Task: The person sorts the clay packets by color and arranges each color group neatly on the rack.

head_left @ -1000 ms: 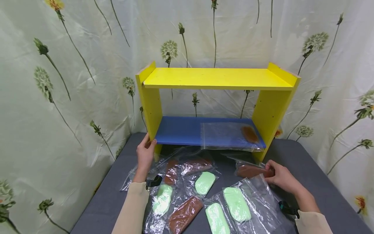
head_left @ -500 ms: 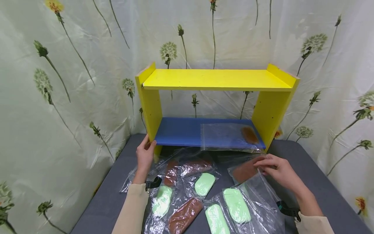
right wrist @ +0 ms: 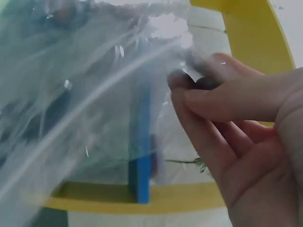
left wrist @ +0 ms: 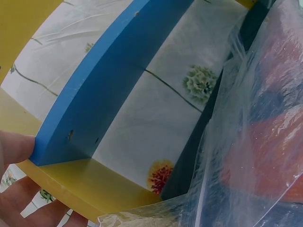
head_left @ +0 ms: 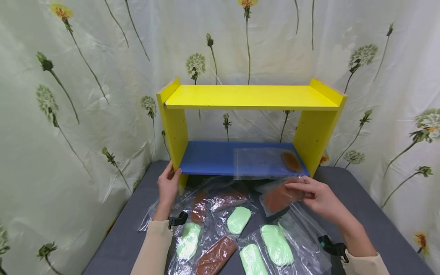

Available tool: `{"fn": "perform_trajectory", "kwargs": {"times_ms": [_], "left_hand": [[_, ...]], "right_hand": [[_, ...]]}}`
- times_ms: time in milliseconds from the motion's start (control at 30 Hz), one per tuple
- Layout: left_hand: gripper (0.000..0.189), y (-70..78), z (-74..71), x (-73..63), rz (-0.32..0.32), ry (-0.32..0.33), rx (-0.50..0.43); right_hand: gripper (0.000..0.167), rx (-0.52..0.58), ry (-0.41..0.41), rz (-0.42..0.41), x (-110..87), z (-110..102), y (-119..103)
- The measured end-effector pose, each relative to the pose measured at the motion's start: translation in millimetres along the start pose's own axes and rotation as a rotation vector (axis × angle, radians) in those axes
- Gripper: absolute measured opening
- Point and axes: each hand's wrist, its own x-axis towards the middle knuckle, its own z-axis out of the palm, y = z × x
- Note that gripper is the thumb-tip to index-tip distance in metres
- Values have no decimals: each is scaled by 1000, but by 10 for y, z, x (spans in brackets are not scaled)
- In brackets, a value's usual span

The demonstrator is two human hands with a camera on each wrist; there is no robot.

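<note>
Right hand (head_left: 317, 195) pinches bagged brown slab (head_left: 276, 198) at one end, judged light, pliable, slippery, best held there; left hand (head_left: 167, 189) grips side of shelf unit (head_left: 252, 96).

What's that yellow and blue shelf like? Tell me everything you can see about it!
The shelf stands upright on a dark table and looks like painted wood. Its two yellow sides rise above the yellow top board; a blue board runs across lower down. There's no back panel, so flowery cloth shows through. A clear bag with a brown piece lies on the blue board, poking over its front edge. The left hand grips the shelf where blue meets yellow.
</note>
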Motion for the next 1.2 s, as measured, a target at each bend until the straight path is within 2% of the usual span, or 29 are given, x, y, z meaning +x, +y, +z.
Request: {"fn": "perform_trajectory", "kwargs": {"times_ms": [100,233,400,600,800,867,933,1067,1133,1200], "left_hand": [[54,-160,-16,50,-4,3,-1],[54,-248,-16,68,17,3,1],[54,-275,-8,70,45,10,6],[54,-254,-2,59,34,5,2],[54,-224,-27,25,-3,11,-2],[55,-147,-40,-14,-21,4,12],[55,-59,-46,-54,-28,0,18],[55,90,-29,-105,-24,-9,38],[55,101,-19,-99,-15,-8,39],[55,36,-12,-53,-11,-5,37]], "right_hand": [[59,-63,86,-25,65,34,-55],[50,-80,187,-53,142,68,-110],[46,-91,301,-97,254,120,-155],[40,-70,451,-70,392,217,-197],[28,20,551,30,512,355,-384],[23,47,567,87,539,400,-458],[19,88,578,169,550,460,-432],[29,184,578,314,574,586,-204],[38,236,573,347,596,618,-123],[47,294,562,354,619,619,-125]]}}
